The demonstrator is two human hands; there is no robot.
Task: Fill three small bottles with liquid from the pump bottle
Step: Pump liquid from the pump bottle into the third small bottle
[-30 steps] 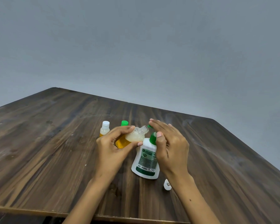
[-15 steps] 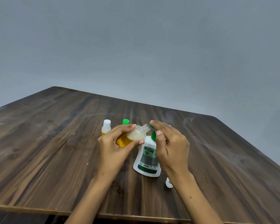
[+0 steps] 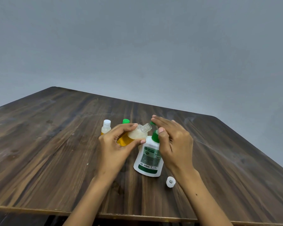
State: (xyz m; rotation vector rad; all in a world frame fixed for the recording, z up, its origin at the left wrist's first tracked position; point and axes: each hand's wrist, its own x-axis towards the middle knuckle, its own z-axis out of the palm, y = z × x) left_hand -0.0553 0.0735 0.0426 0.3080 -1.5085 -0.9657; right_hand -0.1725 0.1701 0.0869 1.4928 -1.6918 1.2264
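Pump bottle: we see the white pump bottle [image 3: 148, 158] with its green pump head [image 3: 155, 135] standing on the table [image 3: 55, 160] near the front edge, a little right of centre.
Small bottle in hand: our left hand [image 3: 116, 144] pinches an uncapped small bottle [image 3: 140, 132] between thumb and curled fingers, tilted with its threaded mouth at 2 o'clock, just beside the spout; it looks partly filled with pale liquid.
Right hand: our right hand [image 3: 173, 142] lies over the pump head with fingers nearly straight, pressing or about to press, gripping nothing.
Other bottles: at 10 o'clock from the pump bottle stand a white-capped bottle [image 3: 106, 127] and a green-capped bottle [image 3: 125, 135] with yellow liquid, the second mostly hidden behind our left hand.
Loose cap: a white cap [image 3: 170, 181] lies at 5 o'clock from the pump bottle, near our right wrist.
Hedge: fingers cover the spout tip, so we cannot tell whether it sits over the mouth.
Risk: if they are misaligned, a squirt would run down our fingers or onto the wood; a hard off-centre push could tip the pump bottle; our right forearm could knock the cap off the front edge.
Room: there is open wood at 9, 12 and 3 o'clock; the front edge is the close one.
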